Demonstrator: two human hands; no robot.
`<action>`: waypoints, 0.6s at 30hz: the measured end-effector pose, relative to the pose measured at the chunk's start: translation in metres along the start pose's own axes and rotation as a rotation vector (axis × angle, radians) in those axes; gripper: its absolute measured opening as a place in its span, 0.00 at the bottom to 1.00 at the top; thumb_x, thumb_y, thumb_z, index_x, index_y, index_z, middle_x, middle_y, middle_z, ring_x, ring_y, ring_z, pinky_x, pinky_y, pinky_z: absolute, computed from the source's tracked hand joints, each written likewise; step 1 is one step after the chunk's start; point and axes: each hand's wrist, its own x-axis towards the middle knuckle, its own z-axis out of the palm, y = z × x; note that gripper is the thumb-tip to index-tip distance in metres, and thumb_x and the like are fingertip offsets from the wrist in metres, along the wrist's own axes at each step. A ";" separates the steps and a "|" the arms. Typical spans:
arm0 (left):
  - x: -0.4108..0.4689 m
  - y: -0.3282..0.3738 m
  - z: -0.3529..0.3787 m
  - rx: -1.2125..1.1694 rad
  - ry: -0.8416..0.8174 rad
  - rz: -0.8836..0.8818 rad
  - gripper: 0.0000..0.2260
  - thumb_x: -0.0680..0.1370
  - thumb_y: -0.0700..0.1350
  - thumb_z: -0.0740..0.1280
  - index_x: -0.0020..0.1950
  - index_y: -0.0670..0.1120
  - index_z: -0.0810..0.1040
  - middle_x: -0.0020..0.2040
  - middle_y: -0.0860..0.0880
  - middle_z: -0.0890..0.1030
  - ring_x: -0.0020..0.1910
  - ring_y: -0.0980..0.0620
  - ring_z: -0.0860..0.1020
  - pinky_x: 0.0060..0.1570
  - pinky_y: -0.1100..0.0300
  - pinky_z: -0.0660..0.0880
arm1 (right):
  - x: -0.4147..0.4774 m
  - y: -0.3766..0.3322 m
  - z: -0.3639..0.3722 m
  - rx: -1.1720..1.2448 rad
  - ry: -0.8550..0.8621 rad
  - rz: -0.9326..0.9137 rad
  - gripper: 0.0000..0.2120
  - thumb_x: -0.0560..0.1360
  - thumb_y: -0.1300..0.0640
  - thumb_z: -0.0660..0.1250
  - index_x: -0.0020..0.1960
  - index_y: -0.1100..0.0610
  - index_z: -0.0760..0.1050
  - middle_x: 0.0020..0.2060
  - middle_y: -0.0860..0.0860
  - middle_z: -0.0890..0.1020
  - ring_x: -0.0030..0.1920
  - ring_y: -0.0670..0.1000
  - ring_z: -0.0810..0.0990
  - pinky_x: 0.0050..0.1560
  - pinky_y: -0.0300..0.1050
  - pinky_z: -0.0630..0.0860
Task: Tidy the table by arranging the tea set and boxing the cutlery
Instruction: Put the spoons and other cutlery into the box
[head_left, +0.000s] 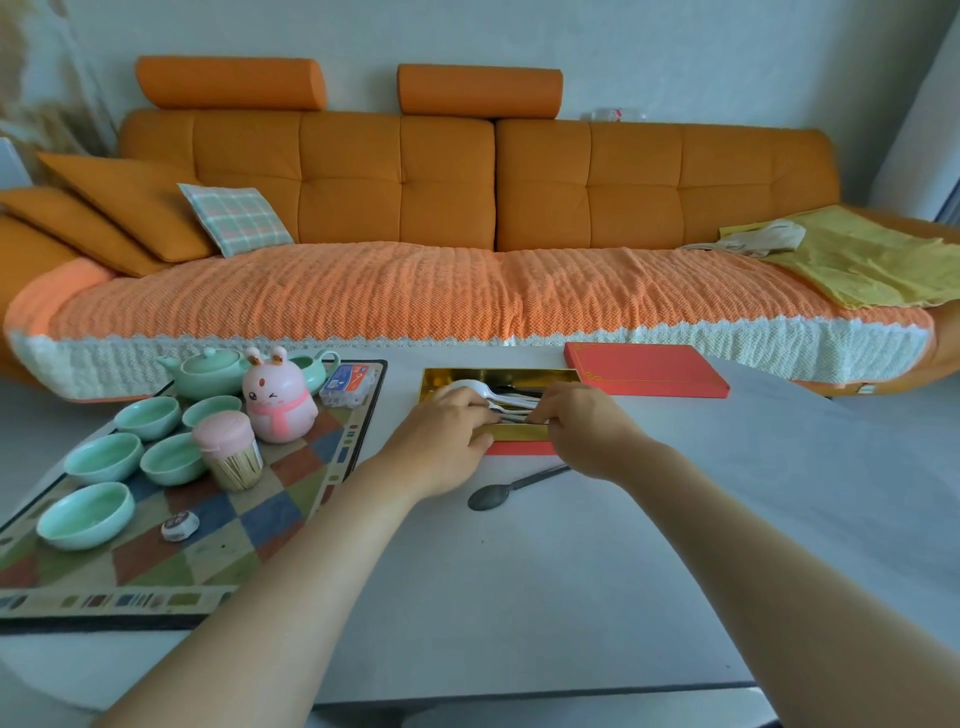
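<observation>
Now both hands are at the box (561, 375), which sits open on the grey worktop (571, 571), out in front of the person. The box is gold inside and red outside. The cutlery (506, 401) lies in it in a bunch, with white spoons and some dark handles.

The left hand (447, 434) lies palm down over the left end of the cutlery. Its fingers (470, 405) are bent down onto the spoons and its thumb is at the near wall of the box. I cannot tell if this hand is gripping anything. The right hand (582, 423) is at the right end. Its fingers (543, 413) are curled in and pinch the cutlery by the handles.

One dark spoon (498, 493) is not in the box. It lies flat on the worktop just in front of the box, between the two arms, with its bowl to the left.

The red lid (644, 370) lies flat just behind and to the right of the box, near the far edge of the worktop.

On the left is a mat (218, 551) with coloured squares. The green teapot (208, 371) stands at its far end, and five little green cups (104, 457) stand in front of it. A pink bunny (278, 400) and a toothpick jar (231, 457) stand beside the cups.

Behind the worktop is a long orange sofa (467, 182).
</observation>
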 end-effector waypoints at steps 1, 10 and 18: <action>-0.002 0.001 0.000 0.001 0.016 0.010 0.17 0.82 0.48 0.61 0.70 0.51 0.74 0.69 0.54 0.70 0.70 0.53 0.62 0.69 0.56 0.60 | -0.001 0.001 0.000 0.010 0.015 -0.002 0.20 0.76 0.67 0.56 0.52 0.53 0.84 0.53 0.50 0.79 0.55 0.53 0.76 0.55 0.51 0.76; -0.020 0.019 -0.010 -0.077 0.049 0.040 0.05 0.78 0.47 0.66 0.53 0.52 0.79 0.52 0.55 0.77 0.46 0.57 0.74 0.40 0.64 0.69 | -0.022 -0.011 -0.014 0.071 0.135 -0.127 0.13 0.73 0.62 0.64 0.48 0.49 0.84 0.44 0.44 0.81 0.43 0.50 0.80 0.40 0.45 0.77; -0.026 0.021 -0.004 -0.042 -0.268 -0.057 0.11 0.75 0.55 0.70 0.56 0.57 0.79 0.54 0.57 0.73 0.53 0.54 0.74 0.53 0.56 0.76 | -0.037 -0.014 -0.007 -0.047 -0.183 -0.047 0.09 0.78 0.51 0.67 0.56 0.45 0.82 0.53 0.43 0.79 0.55 0.47 0.75 0.57 0.44 0.73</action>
